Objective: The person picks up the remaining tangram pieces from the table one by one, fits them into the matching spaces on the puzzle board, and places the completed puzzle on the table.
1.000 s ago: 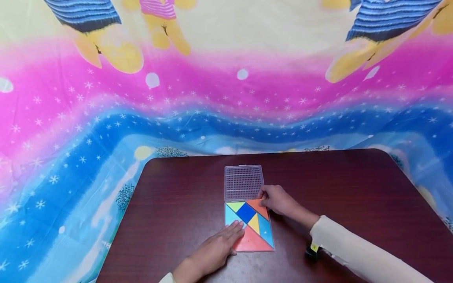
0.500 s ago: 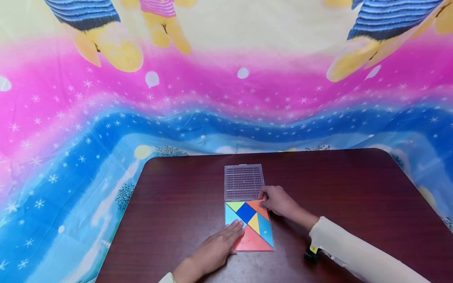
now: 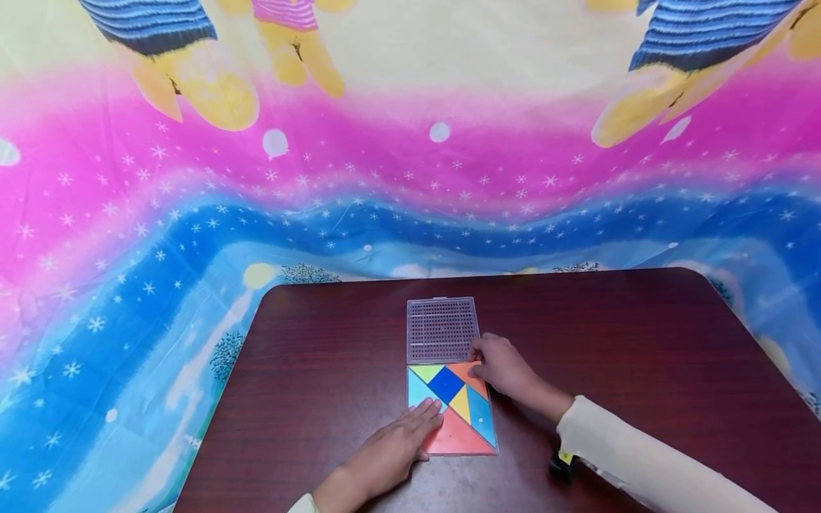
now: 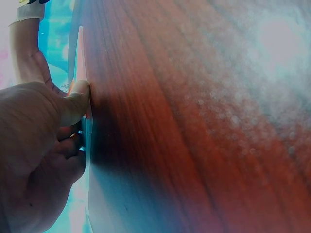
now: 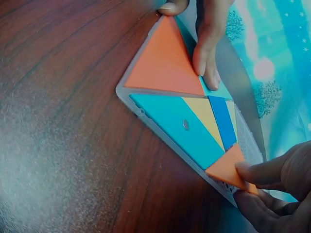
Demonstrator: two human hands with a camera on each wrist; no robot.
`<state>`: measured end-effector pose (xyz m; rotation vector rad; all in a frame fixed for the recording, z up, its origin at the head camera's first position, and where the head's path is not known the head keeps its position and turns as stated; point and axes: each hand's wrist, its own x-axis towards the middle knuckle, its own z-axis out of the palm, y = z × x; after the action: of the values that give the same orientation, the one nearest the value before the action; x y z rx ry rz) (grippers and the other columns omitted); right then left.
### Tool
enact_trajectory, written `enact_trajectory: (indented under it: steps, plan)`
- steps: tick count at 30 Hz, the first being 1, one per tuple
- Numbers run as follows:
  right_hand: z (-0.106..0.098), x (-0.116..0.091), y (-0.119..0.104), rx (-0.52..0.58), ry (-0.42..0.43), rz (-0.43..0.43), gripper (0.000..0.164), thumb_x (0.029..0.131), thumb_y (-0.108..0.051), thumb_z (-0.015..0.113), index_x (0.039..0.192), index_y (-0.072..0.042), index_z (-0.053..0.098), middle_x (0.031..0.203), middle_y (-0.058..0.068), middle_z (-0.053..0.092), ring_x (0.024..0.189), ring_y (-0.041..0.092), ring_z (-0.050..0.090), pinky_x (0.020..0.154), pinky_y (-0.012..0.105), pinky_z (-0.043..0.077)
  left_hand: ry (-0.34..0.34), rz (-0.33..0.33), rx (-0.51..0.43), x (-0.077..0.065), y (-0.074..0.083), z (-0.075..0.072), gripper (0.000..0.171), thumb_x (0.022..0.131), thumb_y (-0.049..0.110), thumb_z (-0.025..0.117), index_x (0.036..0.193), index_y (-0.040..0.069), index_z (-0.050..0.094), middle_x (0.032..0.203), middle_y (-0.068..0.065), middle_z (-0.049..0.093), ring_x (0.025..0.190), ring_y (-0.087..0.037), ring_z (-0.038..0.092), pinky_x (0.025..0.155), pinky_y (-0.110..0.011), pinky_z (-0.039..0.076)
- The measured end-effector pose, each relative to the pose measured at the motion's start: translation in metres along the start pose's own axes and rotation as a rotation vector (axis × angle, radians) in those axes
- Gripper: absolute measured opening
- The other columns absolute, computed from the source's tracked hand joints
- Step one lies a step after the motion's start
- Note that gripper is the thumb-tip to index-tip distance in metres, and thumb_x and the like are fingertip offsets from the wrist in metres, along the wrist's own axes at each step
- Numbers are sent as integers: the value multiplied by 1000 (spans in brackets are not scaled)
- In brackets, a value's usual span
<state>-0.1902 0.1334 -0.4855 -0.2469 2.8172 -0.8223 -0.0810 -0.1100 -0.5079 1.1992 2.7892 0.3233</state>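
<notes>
A tangram set of coloured flat pieces fills a clear plastic tray [image 5: 146,116]. My right hand [image 3: 503,363] pinches the orange triangle [image 5: 228,167] at the tray's far right corner, thumb on top and fingers at its outer edge. In the right wrist view that triangle sits tilted, with the tray's grid showing beneath it. My left hand [image 3: 398,442] rests on the near left of the set, straight fingers over the light blue triangle [image 3: 420,390] and the large red-orange triangle [image 3: 457,436]. Its thumb [image 4: 77,104] lies at the tray's near edge.
The tray's gridded clear lid [image 3: 441,331] lies flat just beyond the pieces. All stands on a dark reddish-brown table [image 3: 321,356] with rounded far corners. A patterned cloth [image 3: 398,178] hangs behind it. A black device [image 3: 561,464] shows beneath the right sleeve.
The right wrist and sleeve have shifted slightly left, while its fingers stay on the orange triangle. The left hand has not moved.
</notes>
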Motion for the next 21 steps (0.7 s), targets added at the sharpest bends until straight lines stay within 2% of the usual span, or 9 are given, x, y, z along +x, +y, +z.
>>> enact_trajectory:
  steps: [13,21]
  plan:
    - [4,-4,-3,-22,62,-28,11,83,-8,84,86,-11,75,86,1,63,75,14,55,66,25,55,9,1,2,0,0,0,55,101,20,63,153,8,48,162,-8,44,151,-23,41,121,-38,41]
    - [9,-8,-5,-114,95,-64,10,83,-11,85,91,-9,80,87,2,65,76,13,57,69,27,60,-8,-10,-14,1,1,-1,55,102,20,62,154,8,47,163,-7,43,152,-23,40,122,-39,41]
